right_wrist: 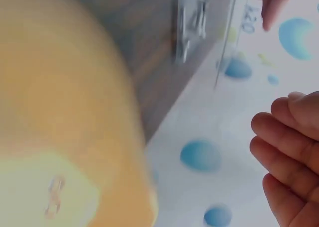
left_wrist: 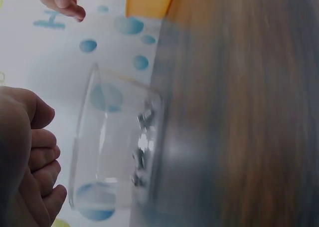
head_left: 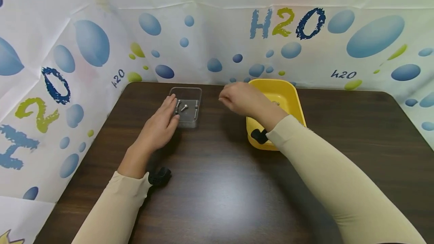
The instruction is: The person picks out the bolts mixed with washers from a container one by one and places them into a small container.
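My left hand [head_left: 157, 127] is at the left side of a clear plastic box [head_left: 187, 124], its fingers fairly straight along the rim. Several metal screws [head_left: 184, 107] lie on the box floor; the left wrist view shows them blurred. Over the left rim of a yellow bin [head_left: 298, 104] hovers my right hand [head_left: 245, 99], fingers bent and thumb close to the index finger. The right wrist view shows those fingers [right_wrist: 284, 142] loosely curled, with nothing visible between them. A small metal piece [right_wrist: 55, 197] lies inside the bin, partly washed out by glare.
The box and the bin stand near the far edge of a dark wood table [head_left: 210, 183], with a gap between them. A white sheet [head_left: 217, 25] printed with blue drops hangs behind and at the left. Each wrist wears a small black camera [head_left: 160, 177].
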`<state>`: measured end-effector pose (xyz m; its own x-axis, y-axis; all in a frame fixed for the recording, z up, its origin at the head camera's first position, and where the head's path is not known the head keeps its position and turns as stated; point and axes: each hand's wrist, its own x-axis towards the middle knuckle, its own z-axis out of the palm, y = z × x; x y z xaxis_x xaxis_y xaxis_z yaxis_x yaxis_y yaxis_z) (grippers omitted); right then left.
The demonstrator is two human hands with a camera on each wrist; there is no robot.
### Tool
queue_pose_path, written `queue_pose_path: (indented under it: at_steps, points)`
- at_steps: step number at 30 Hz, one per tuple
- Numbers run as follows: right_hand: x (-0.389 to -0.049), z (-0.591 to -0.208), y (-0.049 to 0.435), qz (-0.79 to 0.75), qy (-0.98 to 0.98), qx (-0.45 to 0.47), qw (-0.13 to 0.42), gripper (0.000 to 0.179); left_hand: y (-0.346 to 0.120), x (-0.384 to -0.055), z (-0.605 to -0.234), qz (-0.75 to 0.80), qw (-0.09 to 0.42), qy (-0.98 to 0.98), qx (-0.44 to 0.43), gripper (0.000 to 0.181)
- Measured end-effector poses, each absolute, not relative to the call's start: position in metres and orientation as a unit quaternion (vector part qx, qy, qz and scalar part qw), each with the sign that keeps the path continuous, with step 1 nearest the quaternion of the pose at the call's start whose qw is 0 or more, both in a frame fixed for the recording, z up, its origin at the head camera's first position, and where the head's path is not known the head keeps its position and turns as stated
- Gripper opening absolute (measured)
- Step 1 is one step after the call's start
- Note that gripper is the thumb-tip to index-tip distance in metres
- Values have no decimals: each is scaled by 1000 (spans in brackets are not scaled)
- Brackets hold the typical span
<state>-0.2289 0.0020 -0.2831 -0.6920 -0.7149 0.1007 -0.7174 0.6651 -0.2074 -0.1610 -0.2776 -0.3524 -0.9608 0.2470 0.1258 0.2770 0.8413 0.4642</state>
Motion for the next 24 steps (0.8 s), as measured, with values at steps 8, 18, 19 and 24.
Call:
queue_pose_path:
  at_steps: [8, 18, 19, 24]
  points:
    - [-243, -272, 54, 129, -940, 316, -12, 20, -243, -159, -340, -250, 35, -951, -180, 58]
    - [-257, -281, 93, 127, -963, 235, -43, 20, -183, -159, -331, -240, 18, -939, -245, 58]
    - [-258, -283, 96, 127, -963, 232, -44, 20, -178, -159, -330, -239, 13, -939, -248, 58]
    - [-263, -290, 106, 125, -968, 213, -53, 25, -152, -158, -331, -233, -2, -936, -265, 58]
